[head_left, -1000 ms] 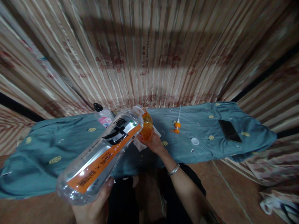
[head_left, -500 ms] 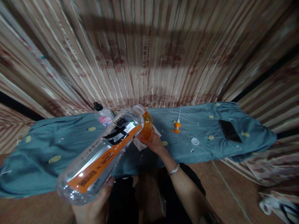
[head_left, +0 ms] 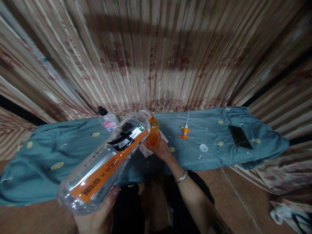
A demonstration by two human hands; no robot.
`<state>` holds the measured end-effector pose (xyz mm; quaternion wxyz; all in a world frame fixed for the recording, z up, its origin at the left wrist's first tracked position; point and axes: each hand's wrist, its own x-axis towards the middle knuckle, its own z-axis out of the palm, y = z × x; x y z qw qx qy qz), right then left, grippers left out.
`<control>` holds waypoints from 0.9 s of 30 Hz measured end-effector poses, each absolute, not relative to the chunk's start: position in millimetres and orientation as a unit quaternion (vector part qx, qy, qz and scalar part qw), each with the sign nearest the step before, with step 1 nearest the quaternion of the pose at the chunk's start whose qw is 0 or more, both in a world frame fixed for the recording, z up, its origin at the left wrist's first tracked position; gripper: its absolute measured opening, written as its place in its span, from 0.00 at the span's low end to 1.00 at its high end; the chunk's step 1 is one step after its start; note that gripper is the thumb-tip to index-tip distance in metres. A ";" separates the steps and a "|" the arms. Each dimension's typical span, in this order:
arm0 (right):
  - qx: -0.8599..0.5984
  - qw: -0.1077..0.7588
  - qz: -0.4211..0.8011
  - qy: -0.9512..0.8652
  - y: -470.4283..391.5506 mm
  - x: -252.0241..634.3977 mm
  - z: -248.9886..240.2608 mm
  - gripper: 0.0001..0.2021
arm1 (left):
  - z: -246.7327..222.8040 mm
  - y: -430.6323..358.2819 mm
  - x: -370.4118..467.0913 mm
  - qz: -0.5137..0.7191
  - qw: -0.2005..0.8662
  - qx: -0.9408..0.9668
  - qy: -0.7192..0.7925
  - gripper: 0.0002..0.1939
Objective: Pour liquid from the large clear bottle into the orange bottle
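The big bottle (head_left: 104,162) was clear, see-through plastic, super glossy, with bright glints on its lumpy base and a slick, shiny orange-and-silver label. The amber bottle (head_left: 153,131) looked like translucent plastic, smooth and shiny too. Pump dispenser (head_left: 185,131) was orange and whitish plastic, pretty smooth. The pump-top bottle (head_left: 109,122) had clear plastic sides and a black plastic top. Cloth-wise, the teal cover (head_left: 80,139) was soft-looking, matt and wrinkled, and the curtain (head_left: 156,58) was pleated fabric with a dull sheen. Bracelet (head_left: 181,177) was polished silvery metal, and the phone (head_left: 240,136) had a smooth dark face.
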<state>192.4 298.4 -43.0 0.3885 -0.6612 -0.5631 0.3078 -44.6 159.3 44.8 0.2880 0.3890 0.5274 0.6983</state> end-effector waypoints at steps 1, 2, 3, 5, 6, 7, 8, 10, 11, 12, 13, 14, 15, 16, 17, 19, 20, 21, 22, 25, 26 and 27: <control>-0.661 0.391 0.306 -0.563 298.6 192.2 -43.1 0.35 | 43.4 159.3 -46.4 0.696 0.290 0.388 0.530 0.31; -0.661 0.393 0.304 -0.563 298.8 192.0 -43.2 0.35 | 41.8 159.3 -48.2 0.694 0.288 0.393 0.530 0.31; -0.660 0.395 0.302 -0.563 299.0 191.8 -43.3 0.35 | 40.2 159.2 -49.9 0.691 0.283 0.404 0.529 0.32; -0.660 0.394 0.301 -0.564 299.3 191.6 -44.0 0.35 | 37.9 158.7 -52.1 0.684 0.280 0.422 0.525 0.31; -0.661 0.392 0.302 -0.565 299.4 191.6 -44.5 0.35 | 37.4 158.2 -52.3 0.683 0.284 0.422 0.524 0.29; -0.660 0.391 0.303 -0.565 299.5 191.7 -45.0 0.35 | 37.5 157.6 -52.0 0.684 0.289 0.416 0.524 0.27; -0.659 0.391 0.305 -0.565 299.5 191.8 -45.5 0.35 | 37.9 156.9 -51.1 0.686 0.289 0.408 0.528 0.26; -0.657 0.394 0.308 -0.564 299.4 192.3 -46.4 0.35 | 39.6 155.5 -48.5 0.686 0.289 0.397 0.537 0.24; -0.657 0.395 0.309 -0.562 299.3 192.7 -46.7 0.35 | 40.6 155.0 -47.0 0.685 0.288 0.398 0.538 0.25; -0.657 0.396 0.311 -0.561 299.2 193.2 -46.9 0.35 | 41.4 154.7 -45.6 0.687 0.286 0.397 0.537 0.26; -0.656 0.398 0.314 -0.560 299.1 193.8 -47.2 0.36 | 42.1 154.7 -44.3 0.689 0.288 0.393 0.536 0.28; -0.653 0.400 0.317 -0.559 299.1 194.4 -47.5 0.36 | 42.6 154.9 -43.3 0.690 0.292 0.388 0.536 0.29; -0.651 0.403 0.321 -0.558 299.0 195.1 -48.0 0.36 | 42.8 155.4 -42.8 0.692 0.293 0.384 0.536 0.29; -0.648 0.406 0.324 -0.557 299.1 195.7 -48.6 0.36 | 42.9 156.0 -42.7 0.693 0.292 0.383 0.537 0.30; -0.646 0.410 0.325 -0.556 299.2 196.4 -49.4 0.37 | 42.9 156.6 -42.9 0.692 0.290 0.385 0.537 0.30; -0.644 0.413 0.326 -0.555 299.5 197.5 -51.3 0.38 | 43.1 157.3 -44.0 0.687 0.289 0.394 0.538 0.29; -0.644 0.413 0.327 -0.555 299.6 197.9 -52.2 0.38 | 43.6 157.2 -44.4 0.686 0.284 0.397 0.540 0.29; -0.643 0.412 0.328 -0.555 299.7 198.2 -52.8 0.38 | 44.3 156.8 -44.5 0.684 0.277 0.400 0.543 0.28; -0.642 0.412 0.329 -0.556 299.6 198.4 -53.2 0.38 | 45.2 156.2 -44.4 0.680 0.277 0.403 0.547 0.28; -0.641 0.412 0.331 -0.557 299.3 198.3 -52.9 0.39 | 48.0 155.0 -43.2 0.681 0.283 0.409 0.538 0.26; -0.641 0.413 0.330 -0.556 299.1 198.1 -52.5 0.39 | 48.7 155.2 -42.8 0.684 0.286 0.409 0.532 0.26; -0.643 0.412 0.329 -0.556 299.1 197.9 -52.0 0.39 | 49.2 155.8 -42.6 0.687 0.290 0.410 0.526 0.25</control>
